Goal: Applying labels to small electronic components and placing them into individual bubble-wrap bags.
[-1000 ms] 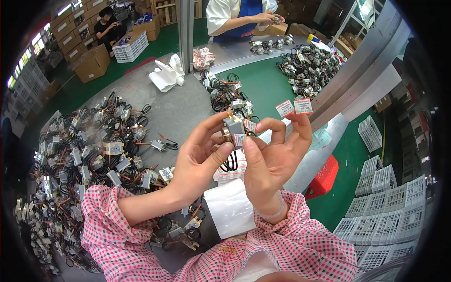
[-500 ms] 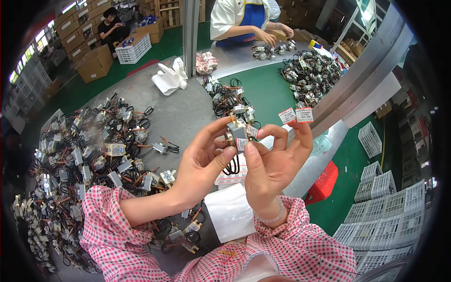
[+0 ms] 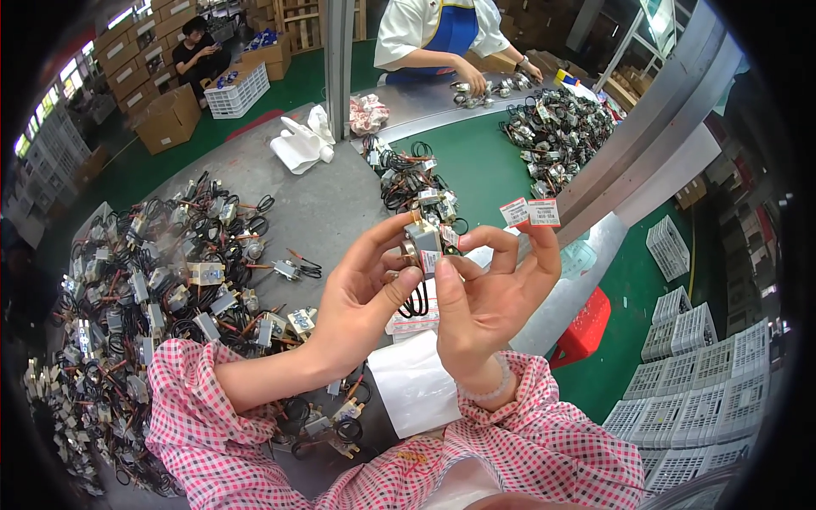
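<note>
Sleeves of pink-and-white checked cloth (image 3: 212, 429): we see them nearest, pushed up both forearms.
White glossy sheet (image 3: 416, 382): lies beyond them on the bench.
Left hand (image 3: 357, 297): thumb and fingers closed on a small grey metal box (image 3: 422, 234) with looped black cable (image 3: 414, 302), raised above the bench.
Right hand (image 3: 489, 319): thumb touches a red-and-white paper label (image 3: 430, 260) on the box; index finger bent, others raised, with two more labels (image 3: 544, 213) on fingertips. We cannot tell whether it grips the box.
Heap of cabled metal parts (image 3: 144, 289): left of our hands.
White cloth glove (image 3: 302, 146): farther on the grey bench.
Co-worker in a blue apron (image 3: 455, 38): far side, hands over similar parts.
</note>
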The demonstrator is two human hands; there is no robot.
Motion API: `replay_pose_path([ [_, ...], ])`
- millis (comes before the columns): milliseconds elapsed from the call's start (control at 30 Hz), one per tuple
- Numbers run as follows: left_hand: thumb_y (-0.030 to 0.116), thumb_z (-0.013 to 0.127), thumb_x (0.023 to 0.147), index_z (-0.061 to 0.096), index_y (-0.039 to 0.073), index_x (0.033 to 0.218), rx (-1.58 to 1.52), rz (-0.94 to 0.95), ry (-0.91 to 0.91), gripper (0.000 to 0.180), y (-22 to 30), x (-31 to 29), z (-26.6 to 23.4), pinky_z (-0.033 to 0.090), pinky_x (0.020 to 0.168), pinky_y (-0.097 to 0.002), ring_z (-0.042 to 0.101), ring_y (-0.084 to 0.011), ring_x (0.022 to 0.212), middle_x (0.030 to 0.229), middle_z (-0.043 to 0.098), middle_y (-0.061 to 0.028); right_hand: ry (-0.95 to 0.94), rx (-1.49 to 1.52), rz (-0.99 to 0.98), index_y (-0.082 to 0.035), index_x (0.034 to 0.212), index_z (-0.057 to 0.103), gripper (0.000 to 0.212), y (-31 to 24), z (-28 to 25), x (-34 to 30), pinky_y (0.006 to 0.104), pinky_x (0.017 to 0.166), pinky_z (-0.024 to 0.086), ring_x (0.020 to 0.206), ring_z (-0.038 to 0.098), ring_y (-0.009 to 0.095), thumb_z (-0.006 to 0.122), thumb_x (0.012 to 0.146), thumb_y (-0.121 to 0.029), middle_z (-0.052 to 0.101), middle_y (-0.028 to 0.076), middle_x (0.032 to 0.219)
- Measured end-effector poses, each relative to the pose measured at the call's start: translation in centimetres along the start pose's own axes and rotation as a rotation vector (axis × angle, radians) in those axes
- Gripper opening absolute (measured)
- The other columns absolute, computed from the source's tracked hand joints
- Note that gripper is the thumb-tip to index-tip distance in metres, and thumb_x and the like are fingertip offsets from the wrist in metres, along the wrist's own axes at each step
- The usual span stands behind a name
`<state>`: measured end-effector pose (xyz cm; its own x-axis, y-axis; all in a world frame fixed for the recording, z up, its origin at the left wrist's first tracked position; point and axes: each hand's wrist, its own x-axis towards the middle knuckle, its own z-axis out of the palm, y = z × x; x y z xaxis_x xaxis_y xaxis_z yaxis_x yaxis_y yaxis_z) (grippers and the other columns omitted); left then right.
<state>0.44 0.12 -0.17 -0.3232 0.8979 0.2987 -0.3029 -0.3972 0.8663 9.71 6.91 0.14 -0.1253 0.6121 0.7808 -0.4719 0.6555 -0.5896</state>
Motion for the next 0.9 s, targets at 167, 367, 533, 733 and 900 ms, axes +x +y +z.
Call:
replay_pose_path([
  [167,0.003,0.055,0.087,0.033,0.002,0.133,0.0,-0.01,0.002,0.051,0.11,-0.17,-0.28,0.042,0.088,-0.0278,0.05,-0.0136,0.104,0.128,0.045,-0.0095,0.007,-0.005,0.021,-0.001,0.132,0.016,0.073,0.03,0.2,-0.29,0.0262,0.072,0.056,0.094,0.049,0.019,0.053,0.073,0.017,0.025,0.011,0.129],
  [367,0.003,0.055,0.087,0.033,0.002,0.133,-0.01,-0.015,-0.002,0.051,0.09,-0.05,0.01,0.042,0.089,-0.0277,0.05,-0.0137,0.105,0.128,0.044,-0.0099,-0.001,-0.007,0.012,0.0,0.132,0.016,0.072,-0.06,-0.08,-0.05,0.0259,0.072,0.056,0.094,0.049,0.019,0.053,0.072,0.018,0.025,0.011,0.128],
  [533,0.004,0.055,0.088,0.033,0.002,0.133,-0.012,-0.017,0.005,0.051,0.06,0.0,-0.14,0.042,0.089,-0.0278,0.05,-0.014,0.105,0.128,0.045,-0.0099,-0.003,0.013,0.042,0.0,0.131,0.016,0.072,0.02,-0.02,0.11,0.0263,0.073,0.056,0.095,0.048,0.019,0.053,0.072,0.018,0.025,0.011,0.129],
  [733,0.005,0.055,0.088,0.033,0.002,0.133,0.009,-0.007,0.003,0.05,0.24,0.13,0.09,0.042,0.089,-0.0285,0.051,-0.0147,0.104,0.127,0.046,-0.0099,-0.018,0.057,0.046,0.0,0.13,0.017,0.07,0.03,-0.28,0.49,0.0268,0.075,0.056,0.095,0.048,0.018,0.053,0.073,0.018,0.025,0.01,0.128],
  [900,0.006,0.055,0.088,0.033,0.002,0.133,0.015,-0.016,0.012,0.05,-0.03,0.03,-0.22,0.042,0.088,-0.0287,0.051,-0.0153,0.104,0.126,0.046,-0.0098,-0.019,0.057,0.076,0.001,0.129,0.018,0.068,0.37,-0.2,0.2,0.0266,0.075,0.056,0.096,0.049,0.017,0.053,0.074,0.018,0.025,0.011,0.127],
])
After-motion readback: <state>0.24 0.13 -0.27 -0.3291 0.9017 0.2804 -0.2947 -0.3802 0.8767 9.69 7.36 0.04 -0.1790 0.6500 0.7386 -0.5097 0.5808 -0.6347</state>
